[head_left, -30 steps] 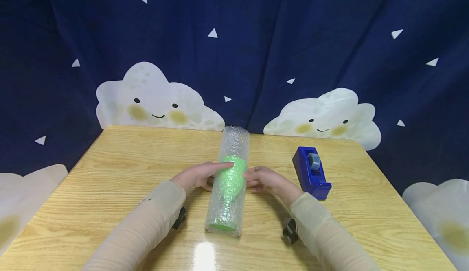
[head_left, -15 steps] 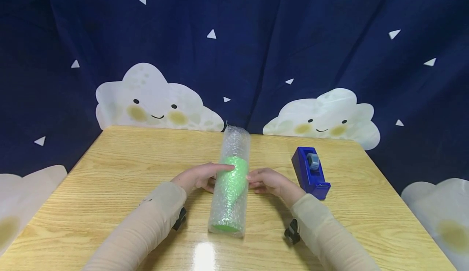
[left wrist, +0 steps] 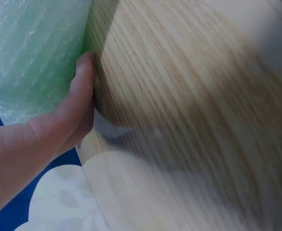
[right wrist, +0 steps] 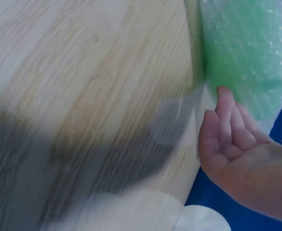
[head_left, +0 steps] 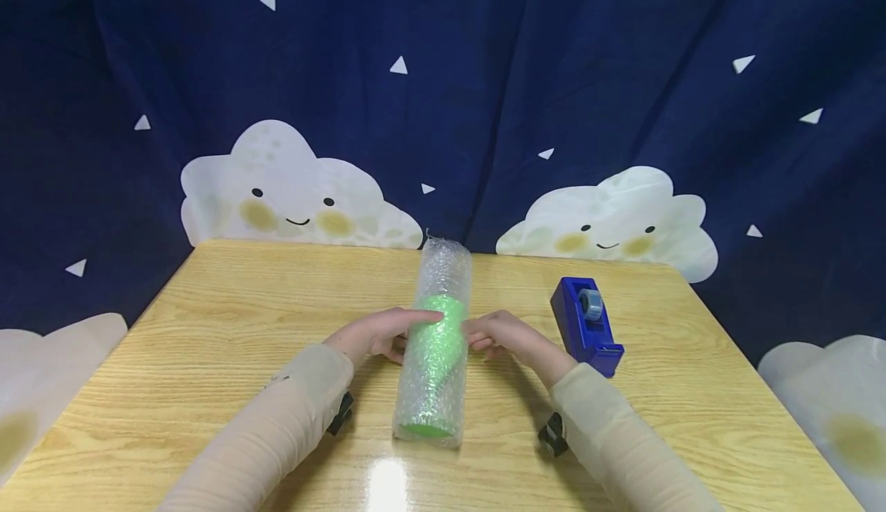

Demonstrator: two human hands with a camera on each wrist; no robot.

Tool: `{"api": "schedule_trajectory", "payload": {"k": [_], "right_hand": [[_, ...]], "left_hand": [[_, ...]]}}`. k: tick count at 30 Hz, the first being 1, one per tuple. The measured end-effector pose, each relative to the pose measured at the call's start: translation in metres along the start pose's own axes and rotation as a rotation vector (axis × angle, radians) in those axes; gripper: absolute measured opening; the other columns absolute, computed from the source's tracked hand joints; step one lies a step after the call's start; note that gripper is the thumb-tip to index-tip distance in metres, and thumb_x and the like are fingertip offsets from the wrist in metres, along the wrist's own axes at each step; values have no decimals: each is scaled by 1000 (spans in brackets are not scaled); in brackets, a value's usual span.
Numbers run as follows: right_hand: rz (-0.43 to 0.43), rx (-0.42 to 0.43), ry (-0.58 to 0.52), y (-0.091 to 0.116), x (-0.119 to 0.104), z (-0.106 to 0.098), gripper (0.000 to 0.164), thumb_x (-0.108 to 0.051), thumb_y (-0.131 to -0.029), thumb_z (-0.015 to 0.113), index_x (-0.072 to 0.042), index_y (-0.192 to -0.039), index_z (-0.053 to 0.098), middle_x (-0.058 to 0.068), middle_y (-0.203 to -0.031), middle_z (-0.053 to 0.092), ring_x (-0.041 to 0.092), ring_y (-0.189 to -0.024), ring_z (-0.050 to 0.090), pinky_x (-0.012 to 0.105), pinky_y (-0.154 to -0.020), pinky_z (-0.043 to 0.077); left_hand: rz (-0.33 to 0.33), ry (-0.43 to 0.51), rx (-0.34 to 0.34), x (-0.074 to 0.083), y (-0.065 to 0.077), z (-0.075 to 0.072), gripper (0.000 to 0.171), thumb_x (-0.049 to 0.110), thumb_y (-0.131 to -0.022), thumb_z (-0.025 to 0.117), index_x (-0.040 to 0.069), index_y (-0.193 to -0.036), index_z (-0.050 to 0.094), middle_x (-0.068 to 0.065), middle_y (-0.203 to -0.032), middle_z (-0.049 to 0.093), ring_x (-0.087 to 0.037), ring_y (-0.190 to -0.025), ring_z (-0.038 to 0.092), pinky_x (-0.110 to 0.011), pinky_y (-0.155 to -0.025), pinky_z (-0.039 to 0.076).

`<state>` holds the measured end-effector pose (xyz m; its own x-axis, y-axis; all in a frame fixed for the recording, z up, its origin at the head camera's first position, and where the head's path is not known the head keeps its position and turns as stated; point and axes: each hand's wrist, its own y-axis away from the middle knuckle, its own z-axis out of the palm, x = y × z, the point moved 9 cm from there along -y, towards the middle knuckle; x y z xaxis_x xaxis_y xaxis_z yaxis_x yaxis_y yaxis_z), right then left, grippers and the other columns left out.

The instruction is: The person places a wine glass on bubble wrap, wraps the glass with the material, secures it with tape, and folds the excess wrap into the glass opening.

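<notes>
A clear bubble wrap roll (head_left: pixel 444 270) lies lengthwise on the wooden table. Through it shows a green goblet (head_left: pixel 436 343), broad in the middle, narrowing to a stem and ending in a round foot near the front. My left hand (head_left: pixel 377 331) grips the roll from the left, thumb across the top and fingers low along the side. On the right, my right hand (head_left: pixel 505 335) is against the wrap with loosely bent fingers. In the right wrist view those fingers (right wrist: pixel 227 113) lie beside the lower side of the wrap, palm turned inward.
A blue tape dispenser (head_left: pixel 588 326) with a roll of tape stands right of the right hand. A dark blue curtain (head_left: pixel 457 74) with white clouds hangs behind the table's far edge (head_left: pixel 311 244).
The roll has shifted slightly to the right. My right hand has changed its finger position against the wrap, while the left hand stays in nearly the same place.
</notes>
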<state>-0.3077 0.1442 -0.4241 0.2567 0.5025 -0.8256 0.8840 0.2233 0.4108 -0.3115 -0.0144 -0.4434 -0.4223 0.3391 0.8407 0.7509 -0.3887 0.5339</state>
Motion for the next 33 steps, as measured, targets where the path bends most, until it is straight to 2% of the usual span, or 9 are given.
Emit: {"api": "schedule_trajectory", "payload": {"k": [2,4,9,12,15,18,24,28,33], "right_hand": [[26,32,38,1,-1,0,43,-36,-87,60,2,-106,63,-1,-81,65,11,-77,59,29,-71,51],[37,60,78,2,-2,1,49,-40,-86,61,4,-106,62,3,-87,67,14,-81,60,30,-71,50],[34,99,114,3,-6,3,43,-42,-83,65,0,-92,63,6,-88,66,17,-82,58,31,-70,47],[38,96,94,1,-3,2,46,-42,-83,66,1,-99,63,7,-93,68,18,-89,62,36,-79,50],[50,73,58,-1,3,1,54,-41,-84,65,4,-113,60,11,-102,68,22,-97,62,40,-88,50],[66,47,18,-2,9,-1,57,-39,-85,63,6,-121,56,13,-106,65,23,-99,60,39,-87,52],[82,14,-31,-3,14,-1,56,-35,-86,62,7,-122,54,10,-101,64,18,-91,60,33,-79,54],[91,5,-48,-5,15,-2,54,-33,-86,62,6,-122,54,6,-97,62,16,-88,59,33,-79,54],[85,-7,-72,-5,13,-1,43,-29,-88,61,4,-114,55,2,-89,59,16,-85,58,35,-81,54]], "left_hand": [[-1,-5,-2,0,0,0,70,46,-85,60,3,-136,39,-16,-119,55,-28,-105,56,-43,-84,53],[1,-9,-8,0,-1,0,69,46,-85,59,3,-135,40,-16,-118,56,-28,-104,57,-42,-83,53],[7,18,-29,0,-1,0,65,44,-86,58,3,-134,41,-15,-114,56,-26,-100,57,-42,-82,54],[-1,49,-33,-1,-1,0,60,42,-87,56,3,-131,41,-13,-109,55,-24,-96,56,-41,-82,54],[-11,68,-36,-2,-1,-1,55,39,-88,53,2,-128,42,-11,-103,55,-21,-91,56,-40,-82,54],[-16,81,-36,-2,0,0,54,38,-88,53,2,-127,42,-10,-101,56,-21,-90,56,-40,-82,54],[-13,86,-30,-2,-1,3,56,38,-87,56,1,-126,44,-10,-100,56,-22,-91,56,-40,-82,55],[-15,88,-24,-3,-3,3,54,38,-87,57,1,-124,45,-9,-99,56,-21,-90,55,-40,-82,55],[-11,81,-24,-1,-2,4,55,40,-87,58,2,-125,46,-9,-100,57,-20,-90,57,-39,-81,55]]}}
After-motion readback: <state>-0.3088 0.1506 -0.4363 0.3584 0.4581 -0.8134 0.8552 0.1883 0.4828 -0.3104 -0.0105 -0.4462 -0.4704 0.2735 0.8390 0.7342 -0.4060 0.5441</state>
